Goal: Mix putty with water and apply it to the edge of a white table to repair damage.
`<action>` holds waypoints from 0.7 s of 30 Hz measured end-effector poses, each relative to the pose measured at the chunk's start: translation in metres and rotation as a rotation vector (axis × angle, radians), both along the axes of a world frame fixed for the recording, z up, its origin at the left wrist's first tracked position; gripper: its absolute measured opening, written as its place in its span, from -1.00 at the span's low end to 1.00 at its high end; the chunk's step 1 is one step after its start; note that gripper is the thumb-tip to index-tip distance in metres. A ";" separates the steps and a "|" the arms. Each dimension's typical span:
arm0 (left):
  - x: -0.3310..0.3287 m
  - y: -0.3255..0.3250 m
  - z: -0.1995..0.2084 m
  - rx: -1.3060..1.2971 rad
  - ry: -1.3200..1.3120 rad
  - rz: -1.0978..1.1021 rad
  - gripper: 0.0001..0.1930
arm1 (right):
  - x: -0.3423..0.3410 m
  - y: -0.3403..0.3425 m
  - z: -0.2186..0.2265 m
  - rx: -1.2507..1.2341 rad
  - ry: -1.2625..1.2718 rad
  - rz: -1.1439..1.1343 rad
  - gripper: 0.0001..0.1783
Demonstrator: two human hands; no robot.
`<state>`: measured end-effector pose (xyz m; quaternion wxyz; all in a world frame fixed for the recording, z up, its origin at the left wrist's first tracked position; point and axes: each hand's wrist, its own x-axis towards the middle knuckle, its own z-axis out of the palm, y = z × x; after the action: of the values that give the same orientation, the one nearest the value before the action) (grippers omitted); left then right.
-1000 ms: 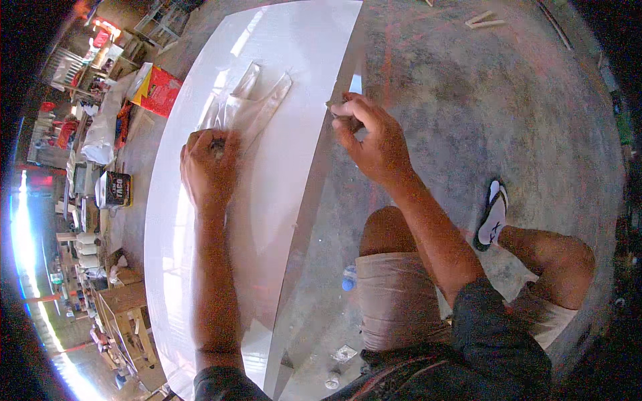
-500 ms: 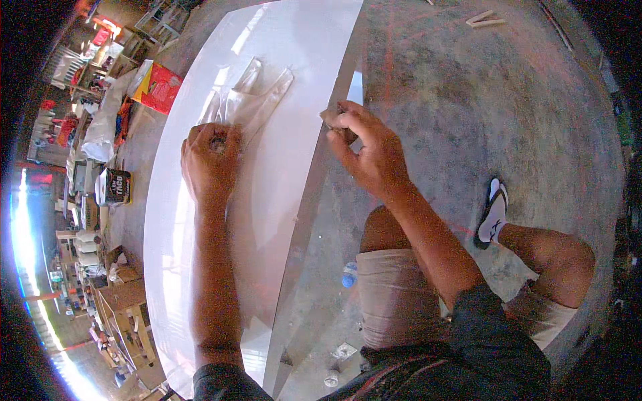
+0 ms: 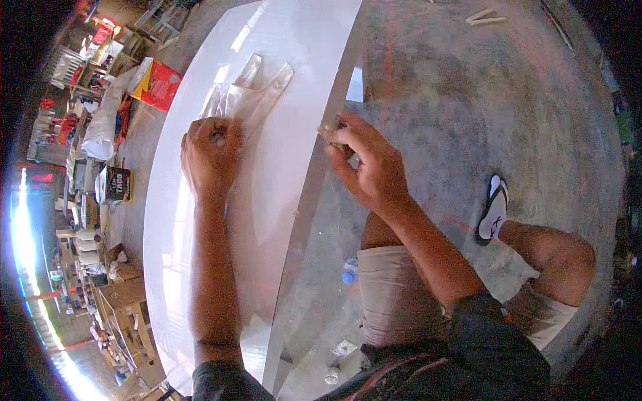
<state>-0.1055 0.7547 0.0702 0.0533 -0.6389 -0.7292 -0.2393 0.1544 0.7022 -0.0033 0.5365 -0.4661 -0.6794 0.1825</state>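
A long, glossy white panel (image 3: 267,200) stretches away in front of me. Over it is my left hand (image 3: 210,154), its fingers curled closed. A greyish bit shows between them, but what it is I cannot make out. By the panel's right edge, my right hand (image 3: 371,160) pinches a small grey-brown piece (image 3: 330,125) between thumb and fingers; its kind is unclear. Just beyond my left hand, a crumpled, shiny, translucent plastic piece (image 3: 257,90) with two strips lies on the panel.
To the left stand a red and yellow box (image 3: 157,85), a dark carton (image 3: 114,185) and a wooden cabinet (image 3: 127,301). Concrete floor (image 3: 455,127) runs along the right, with wood strips (image 3: 486,18) far off. A blue-capped bottle (image 3: 349,271) is beside my knee.
My right hand has dipped slightly nearer along the panel's edge, and the small piece in it has turned. My left hand stays over nearly the same spot, its fingers blurred.
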 end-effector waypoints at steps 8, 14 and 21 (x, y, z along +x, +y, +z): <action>-0.004 0.003 -0.002 0.038 0.009 -0.057 -0.71 | -0.002 -0.008 0.006 0.033 -0.109 -0.019 -0.77; -0.004 0.001 -0.002 0.047 0.012 -0.051 -0.71 | -0.001 0.007 0.002 0.031 -0.052 -0.001 -0.76; -0.005 0.003 -0.005 0.049 0.038 -0.030 -0.68 | -0.003 -0.006 0.007 0.029 -0.104 0.021 -0.78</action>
<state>-0.1102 0.7580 0.0656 0.0792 -0.6526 -0.7124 -0.2456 0.1518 0.6964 0.0036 0.5052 -0.4598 -0.7139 0.1538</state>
